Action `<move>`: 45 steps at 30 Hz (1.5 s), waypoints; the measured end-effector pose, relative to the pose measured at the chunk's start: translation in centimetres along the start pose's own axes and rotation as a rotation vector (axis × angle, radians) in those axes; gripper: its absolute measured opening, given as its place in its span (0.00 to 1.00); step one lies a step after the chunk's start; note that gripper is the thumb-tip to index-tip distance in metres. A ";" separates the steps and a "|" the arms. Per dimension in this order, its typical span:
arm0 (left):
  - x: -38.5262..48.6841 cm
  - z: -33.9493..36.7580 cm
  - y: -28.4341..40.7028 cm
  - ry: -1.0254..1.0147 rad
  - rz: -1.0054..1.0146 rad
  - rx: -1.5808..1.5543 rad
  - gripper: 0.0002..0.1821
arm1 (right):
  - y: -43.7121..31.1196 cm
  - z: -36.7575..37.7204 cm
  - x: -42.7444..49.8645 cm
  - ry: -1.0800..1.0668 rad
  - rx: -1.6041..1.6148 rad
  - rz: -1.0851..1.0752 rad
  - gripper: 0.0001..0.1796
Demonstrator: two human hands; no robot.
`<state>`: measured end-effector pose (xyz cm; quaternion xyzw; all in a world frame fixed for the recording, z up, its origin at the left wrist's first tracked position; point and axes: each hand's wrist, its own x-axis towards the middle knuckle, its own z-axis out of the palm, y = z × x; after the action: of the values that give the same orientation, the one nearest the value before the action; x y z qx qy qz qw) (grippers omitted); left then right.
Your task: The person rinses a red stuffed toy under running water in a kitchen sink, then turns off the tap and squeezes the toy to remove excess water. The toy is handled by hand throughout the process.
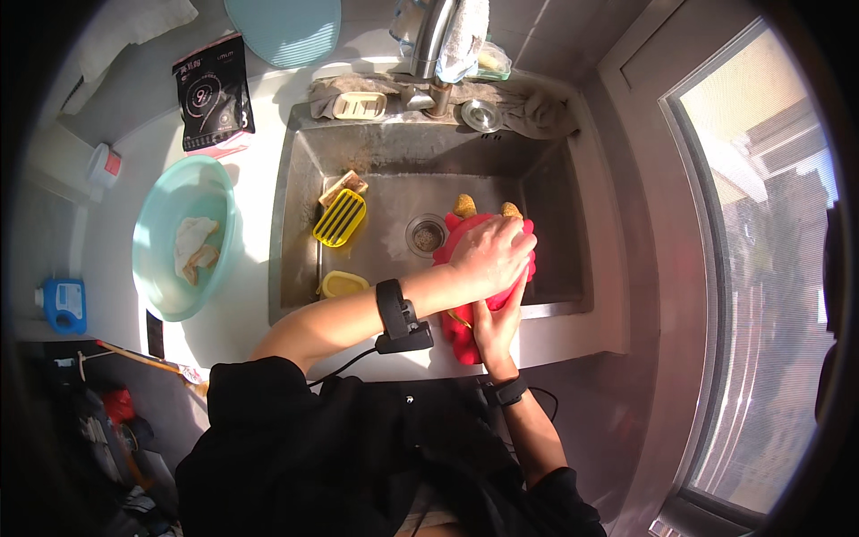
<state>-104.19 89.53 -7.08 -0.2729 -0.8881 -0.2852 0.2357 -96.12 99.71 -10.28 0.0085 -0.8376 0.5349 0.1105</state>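
A red plush toy [463,346] with two gold horn-like tips [464,205] lies across the front right of the steel sink [376,151], its lower end over the counter edge. My left hand [488,258] presses on its upper part, fingers curled over the red fabric. What lies under that palm is hidden. Below it, my right hand [498,329] grips the toy's side, thumb and fingers spread around it. Just left of the toy is the drain strainer [428,238].
Left in the sink are a yellow slotted soap dish [340,218], a brownish block [343,188] and a yellow dish [343,284]. A mint basin [151,268] holding a pale cloth [194,245] stands on the left counter. The faucet [427,47] rises behind; a window [765,268] is at right.
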 end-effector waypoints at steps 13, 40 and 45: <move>3.4 0.3 -5.4 -0.367 -0.241 -0.277 0.12 | -0.2 0.2 -0.2 -0.086 -0.061 0.128 0.53; -2.5 0.3 -2.3 0.016 0.196 -0.205 0.13 | 1.5 -0.2 0.1 -0.079 0.360 0.258 0.46; 0.0 -0.1 -4.6 -0.221 -0.418 -0.398 0.12 | 1.0 0.0 0.0 -0.047 0.307 0.222 0.45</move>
<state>-106.95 86.29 -8.71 -0.1542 -0.8719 -0.4645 0.0160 -96.21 100.15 -11.15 -0.0547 -0.7445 0.6648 0.0284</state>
